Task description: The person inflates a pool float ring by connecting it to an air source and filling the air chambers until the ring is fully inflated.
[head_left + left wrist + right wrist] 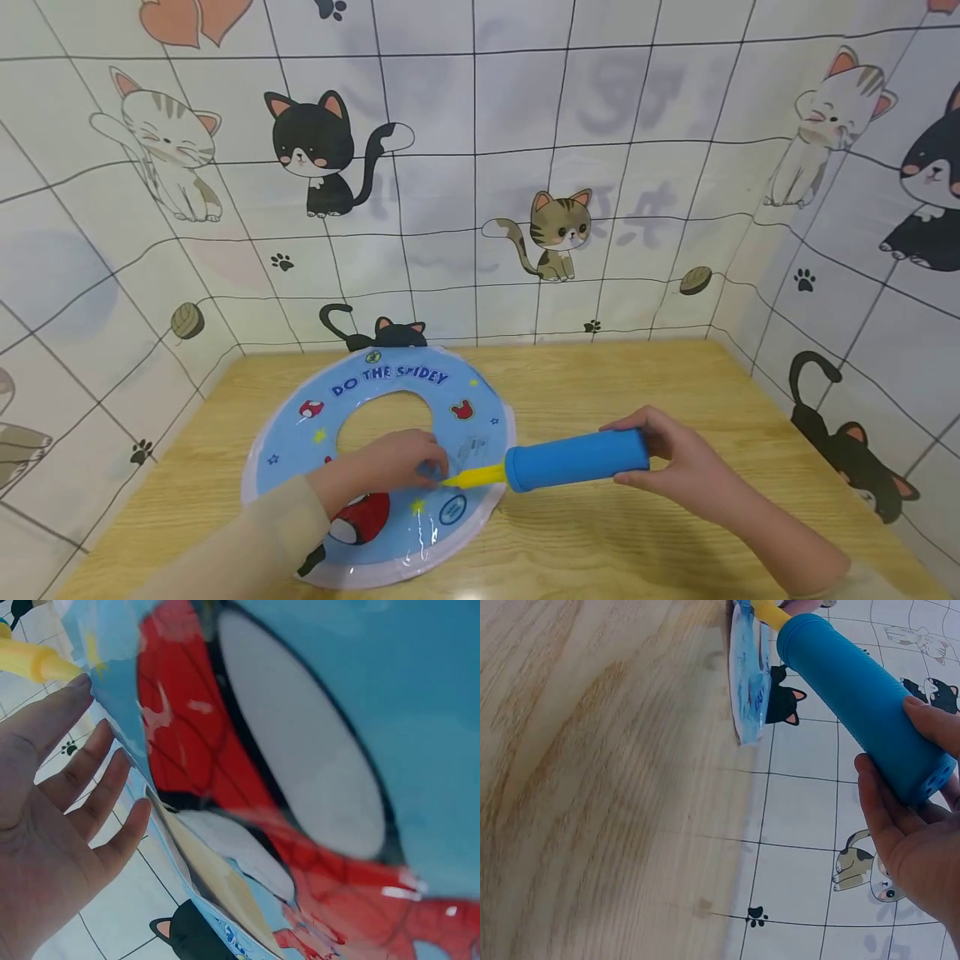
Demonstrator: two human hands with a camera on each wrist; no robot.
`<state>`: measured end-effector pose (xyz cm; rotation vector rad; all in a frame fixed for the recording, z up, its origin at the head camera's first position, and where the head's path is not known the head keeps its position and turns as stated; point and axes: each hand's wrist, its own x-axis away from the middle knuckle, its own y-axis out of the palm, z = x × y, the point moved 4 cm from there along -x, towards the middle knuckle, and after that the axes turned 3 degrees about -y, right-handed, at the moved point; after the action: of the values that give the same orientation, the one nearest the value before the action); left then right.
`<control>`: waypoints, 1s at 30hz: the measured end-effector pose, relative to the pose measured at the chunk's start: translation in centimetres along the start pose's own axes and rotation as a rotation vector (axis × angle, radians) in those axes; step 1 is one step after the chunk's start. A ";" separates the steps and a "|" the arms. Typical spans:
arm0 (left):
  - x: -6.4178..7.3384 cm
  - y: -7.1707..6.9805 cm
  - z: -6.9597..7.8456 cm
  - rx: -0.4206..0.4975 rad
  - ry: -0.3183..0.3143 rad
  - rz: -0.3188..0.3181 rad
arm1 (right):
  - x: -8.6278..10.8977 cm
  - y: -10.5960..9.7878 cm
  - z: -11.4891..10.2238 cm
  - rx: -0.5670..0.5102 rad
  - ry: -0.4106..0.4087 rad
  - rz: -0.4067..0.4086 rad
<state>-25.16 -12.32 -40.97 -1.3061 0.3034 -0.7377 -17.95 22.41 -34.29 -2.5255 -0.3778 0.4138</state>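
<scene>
A flat, blue-and-white swim ring point(281, 437) printed with "DO THE SPIDEY" lies on the table. My left hand point(397, 460) reaches over its inner part and pinches it right at the yellow nozzle point(478, 477) of a blue hand pump point(577, 460). In the left wrist view, the index fingertip meets the nozzle tip while the other fingers spread along the ring's inner edge; the valve itself is hidden. My right hand point(686, 467) grips the pump's rear end, thumb and fingers on opposite sides of the barrel. The pump is held nearly level, its nozzle pointing left.
A wood-grain tabletop point(600, 383) carries the ring and extends right beneath the pump. Behind and at both sides stand white gridded walls point(450, 192) printed with cartoon cats. The ring's far rim reaches the table's back edge.
</scene>
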 end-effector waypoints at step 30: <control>1.3 0.9 5.4 0.750 -0.120 0.230 | -1.1 2.7 0.6 -0.091 0.028 0.025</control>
<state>-20.70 -8.94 -40.13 -0.5865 0.0592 -0.4977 -18.66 20.10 -36.06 -2.6238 -0.3622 0.3790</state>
